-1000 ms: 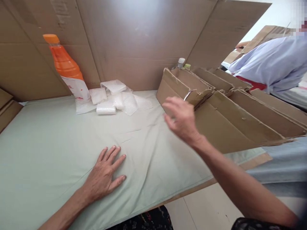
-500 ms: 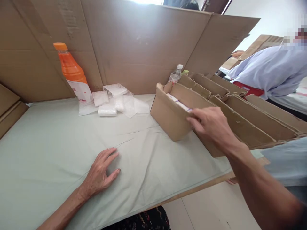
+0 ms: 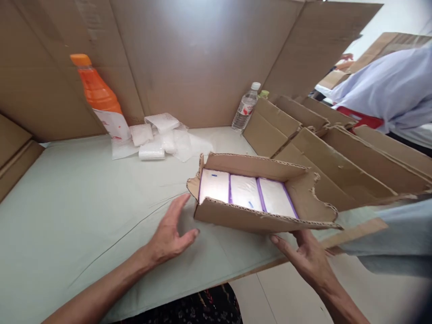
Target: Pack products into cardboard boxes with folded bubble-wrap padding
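A torn cardboard tray lies on the pale green cloth near the table's front edge. Inside it sit three white packs with purple edges, side by side. My left hand hovers just left of the tray, fingers apart and lifted, holding nothing. My right hand is below the tray's near right corner, fingers stretched toward its front wall; whether it touches the tray I cannot tell.
More cardboard trays stand stacked at the right. An orange bottle, white wrapped packets and a clear water bottle sit by the cardboard back wall. A person in a light blue shirt stands far right.
The tray has been pulled out of the right-hand stack and laid flat in front of me. My right hand moved from its rim to its near corner. My left hand lifted toward it.
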A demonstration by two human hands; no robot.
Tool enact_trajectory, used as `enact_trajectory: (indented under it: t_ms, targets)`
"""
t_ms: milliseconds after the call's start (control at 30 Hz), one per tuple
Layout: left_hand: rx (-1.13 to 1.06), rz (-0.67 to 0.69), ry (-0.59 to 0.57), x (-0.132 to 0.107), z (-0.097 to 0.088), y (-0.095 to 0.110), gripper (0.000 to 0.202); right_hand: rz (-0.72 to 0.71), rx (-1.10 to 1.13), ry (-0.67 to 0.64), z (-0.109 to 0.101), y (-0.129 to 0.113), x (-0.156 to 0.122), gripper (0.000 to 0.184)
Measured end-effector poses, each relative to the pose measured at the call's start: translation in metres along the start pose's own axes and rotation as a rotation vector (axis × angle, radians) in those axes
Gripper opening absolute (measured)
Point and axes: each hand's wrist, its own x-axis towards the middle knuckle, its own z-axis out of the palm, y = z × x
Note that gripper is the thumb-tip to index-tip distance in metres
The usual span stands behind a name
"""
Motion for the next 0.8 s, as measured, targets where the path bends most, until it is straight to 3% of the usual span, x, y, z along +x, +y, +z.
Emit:
enact_trajectory:
  t_ms: [100, 167, 233, 333, 467, 567, 667, 800]
  targets:
    - [-0.091, -0.02, 0.017, 0.005, 0.013, 0.006, 0.072, -0.012, 0.074, -0.006, 0.023, -0.011, 0.011, 0.044]
    - [-0.093, -0.07, 0.109, -0.001, 0.008, 0.002, 0.07, -0.066, 0.084, -0.025, 0.037, -0.028, 0.018, 0.039]
    - [-0.071, -0.15, 0.233, -0.013, -0.011, -0.008, 0.066, -0.148, 0.11, -0.114, 0.054, -0.053, 0.026, 0.036]
    - [-0.052, -0.286, 0.44, -0.028, -0.058, -0.031, 0.056, -0.303, 0.245, -0.295, 0.098, -0.102, 0.042, 0.033]
    - [-0.008, -0.377, 0.726, -0.027, -0.114, -0.065, 0.045, -0.433, 0.475, -0.461, 0.179, -0.165, 0.066, 0.067]
    - [0.041, -0.399, 0.88, -0.024, -0.131, -0.084, 0.044, -0.458, 0.554, -0.51, 0.223, -0.193, 0.08, 0.086]
    - [-0.01, -0.377, 0.972, -0.026, -0.135, -0.097, 0.045, -0.486, 0.582, -0.59, 0.234, -0.201, 0.089, 0.088]
    - [-0.2, -0.355, 0.997, -0.029, -0.142, -0.102, 0.042, -0.501, 0.59, -0.665, 0.221, -0.195, 0.089, 0.079]
